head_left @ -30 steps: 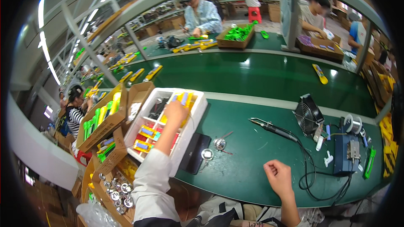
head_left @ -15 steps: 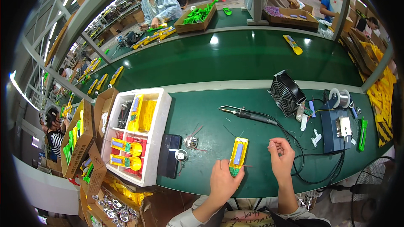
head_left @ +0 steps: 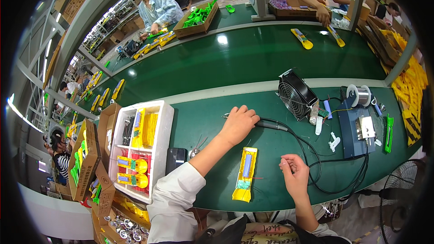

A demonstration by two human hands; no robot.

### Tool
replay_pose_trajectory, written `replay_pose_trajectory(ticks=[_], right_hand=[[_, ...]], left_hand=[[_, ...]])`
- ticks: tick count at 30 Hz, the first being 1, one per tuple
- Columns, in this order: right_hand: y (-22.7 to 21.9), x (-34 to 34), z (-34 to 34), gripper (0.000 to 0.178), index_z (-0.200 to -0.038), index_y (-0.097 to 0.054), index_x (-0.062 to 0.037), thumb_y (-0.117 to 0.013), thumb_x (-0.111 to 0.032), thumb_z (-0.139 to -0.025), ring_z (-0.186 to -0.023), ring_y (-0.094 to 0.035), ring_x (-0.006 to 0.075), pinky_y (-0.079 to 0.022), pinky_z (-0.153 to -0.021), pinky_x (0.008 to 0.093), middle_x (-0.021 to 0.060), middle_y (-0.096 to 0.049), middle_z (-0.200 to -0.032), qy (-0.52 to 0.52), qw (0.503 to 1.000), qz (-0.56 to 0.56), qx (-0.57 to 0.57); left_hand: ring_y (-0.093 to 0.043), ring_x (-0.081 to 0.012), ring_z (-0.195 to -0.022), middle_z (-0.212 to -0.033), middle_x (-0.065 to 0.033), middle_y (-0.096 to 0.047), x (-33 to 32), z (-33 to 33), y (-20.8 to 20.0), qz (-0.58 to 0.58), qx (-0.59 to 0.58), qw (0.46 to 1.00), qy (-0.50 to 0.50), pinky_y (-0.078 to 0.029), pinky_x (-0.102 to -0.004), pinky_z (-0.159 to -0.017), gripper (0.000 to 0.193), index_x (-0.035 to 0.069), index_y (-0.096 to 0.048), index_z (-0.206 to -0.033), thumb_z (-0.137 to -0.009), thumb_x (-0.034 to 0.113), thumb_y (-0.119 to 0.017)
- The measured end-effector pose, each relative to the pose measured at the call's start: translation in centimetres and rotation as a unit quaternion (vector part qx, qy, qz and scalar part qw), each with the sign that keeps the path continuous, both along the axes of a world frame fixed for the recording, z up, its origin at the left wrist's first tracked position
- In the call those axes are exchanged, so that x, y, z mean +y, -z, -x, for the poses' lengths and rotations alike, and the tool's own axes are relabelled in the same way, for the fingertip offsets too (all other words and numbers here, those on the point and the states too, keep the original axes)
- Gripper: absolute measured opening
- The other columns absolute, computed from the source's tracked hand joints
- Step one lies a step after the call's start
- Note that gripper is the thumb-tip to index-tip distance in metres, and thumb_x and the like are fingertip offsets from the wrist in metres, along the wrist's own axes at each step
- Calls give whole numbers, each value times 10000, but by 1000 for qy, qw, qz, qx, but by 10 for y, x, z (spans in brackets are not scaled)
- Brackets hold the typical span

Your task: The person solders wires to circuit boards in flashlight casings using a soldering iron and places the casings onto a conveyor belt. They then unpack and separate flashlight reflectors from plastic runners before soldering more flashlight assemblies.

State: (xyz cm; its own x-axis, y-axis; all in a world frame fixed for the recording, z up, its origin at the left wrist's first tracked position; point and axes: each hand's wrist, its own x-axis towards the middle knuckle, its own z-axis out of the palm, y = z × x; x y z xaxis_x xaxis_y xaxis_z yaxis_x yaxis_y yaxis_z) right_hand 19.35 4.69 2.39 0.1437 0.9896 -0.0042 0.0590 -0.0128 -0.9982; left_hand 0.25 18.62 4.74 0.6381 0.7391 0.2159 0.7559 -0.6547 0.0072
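Observation:
My left hand point(head_left: 241, 125) reaches forward across the green bench, its fingers wrapped over a soldering iron point(head_left: 274, 126). The iron's metal tip pokes out to the left of the hand, and its black cable trails away to the right. Close to me lies a yellow flashlight housing point(head_left: 239, 193), open side up, holding a blue-violet battery point(head_left: 247, 166) and a small green circuit board point(head_left: 244, 184). A thin red wire sticks out from the board. Right of the housing, my right hand point(head_left: 296, 176) hovers with loosely curled fingers; nothing shows in them.
A white foam tray point(head_left: 163, 129) of parts stands left, beside a phone point(head_left: 175, 159) and a lamp reflector point(head_left: 194, 152). On the right are a black fan point(head_left: 296, 95), a solder spool point(head_left: 360, 95) and a blue soldering station point(head_left: 349, 129). Beyond, a co-worker's hand point(head_left: 323, 14) reaches over yellow housings.
My left hand has let go of the yellow housing and moved forward onto the soldering iron. My right hand stays curled. Across the bench, a second housing now lies under a co-worker's hand.

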Motion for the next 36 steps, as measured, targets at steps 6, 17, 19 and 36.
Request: replay_pose_trajectory(ticks=[6, 17, 19, 36], right_hand=[[-10, 17, 11, 320, -1105, -475, 6, -454, -245, -907, -824, -552, 129, -455, -701, 243, 114, -571, -928, -46, 974, 24, 220], [-20, 44, 11, 493, -1133, -429, 62, -294, -372, -941, -816, -570, 202, -475, -738, 286, 177, -569, -896, 111, 952, -99, 268], [-26, 37, 2, 495, -1124, -444, 61, -300, -374, -940, -777, -565, 182, -476, -720, 273, 159, -572, -871, 102, 958, -94, 252], [-16, 24, -42, 135, -948, -459, -40, -534, -81, -843, -609, -496, 98, -379, -518, 218, 24, -506, -752, 80, 951, -90, 285]], left_hand=[[-489, -145, -799, -836, 42, -540, -21, -27, -30, -162, -61, 983, 59, -377, -323, -724, 164, 164, -592, -850, -691, 165, -548], [-530, -233, -850, -938, -70, -582, -115, -5, -57, -56, -446, 885, -121, -419, -354, -759, 235, 54, -588, -946, -720, 99, -633], [-525, -278, -869, -960, -123, -563, -168, 15, -34, 18, -456, 849, -264, -424, -366, -775, 299, 33, -565, -997, -727, 132, -646], [-488, -319, -926, -1069, -142, -507, -176, 34, 17, 71, -297, 882, -358, -403, -386, -803, 515, 35, -479, -1138, -661, 105, -659]])
